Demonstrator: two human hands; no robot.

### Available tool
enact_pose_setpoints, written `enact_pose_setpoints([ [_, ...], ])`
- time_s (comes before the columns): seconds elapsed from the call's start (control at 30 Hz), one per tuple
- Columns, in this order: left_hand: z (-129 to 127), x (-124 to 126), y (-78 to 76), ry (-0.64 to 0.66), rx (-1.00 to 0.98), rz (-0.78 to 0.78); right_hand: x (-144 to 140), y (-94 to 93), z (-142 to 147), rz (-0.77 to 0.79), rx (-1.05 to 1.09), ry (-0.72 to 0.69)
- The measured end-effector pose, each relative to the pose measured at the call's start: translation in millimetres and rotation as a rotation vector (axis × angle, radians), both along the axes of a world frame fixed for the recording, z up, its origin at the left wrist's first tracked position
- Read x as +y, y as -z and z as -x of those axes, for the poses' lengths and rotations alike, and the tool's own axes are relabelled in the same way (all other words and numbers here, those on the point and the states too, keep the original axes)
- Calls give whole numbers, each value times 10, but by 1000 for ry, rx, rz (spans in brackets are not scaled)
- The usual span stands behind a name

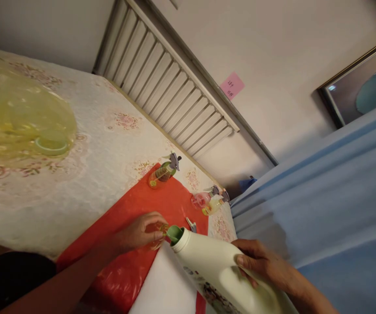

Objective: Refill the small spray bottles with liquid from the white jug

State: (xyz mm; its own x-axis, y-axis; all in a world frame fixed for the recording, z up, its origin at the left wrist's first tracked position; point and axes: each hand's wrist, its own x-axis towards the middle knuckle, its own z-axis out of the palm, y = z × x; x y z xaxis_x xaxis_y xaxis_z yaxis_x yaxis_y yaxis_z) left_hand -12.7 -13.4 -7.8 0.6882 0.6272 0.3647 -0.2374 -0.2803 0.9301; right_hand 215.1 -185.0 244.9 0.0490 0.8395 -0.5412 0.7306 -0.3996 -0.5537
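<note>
My right hand (266, 266) is wrapped around the handle of a large pale-green detergent jug (207, 257), which is tilted with its open green mouth towards the left. Between the fingers of my left hand (145, 231) is a small clear bottle (159, 240), held right at the jug's mouth. My fingers hide part of the small bottle, and I cannot tell how full it is. Just behind the jug's neck, a loose spray head (191, 225) lies on a red plastic sheet (122, 213).
A spray bottle (162, 173) stands on the red sheet's far edge. Farther right are a pink spray bottle (201, 199) and a yellow one (212, 205). A yellow plastic bag (21, 109) lies at left on the flowered tablecloth (99, 161). Blue curtain (319, 187) hangs at right, beyond a radiator (165, 78).
</note>
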Motion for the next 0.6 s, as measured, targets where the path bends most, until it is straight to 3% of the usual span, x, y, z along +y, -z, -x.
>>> enact_pose_setpoints([
  [0.6, -1, -5, -5, -4, 5, -16, 1, -18, 15, 2, -7, -5],
])
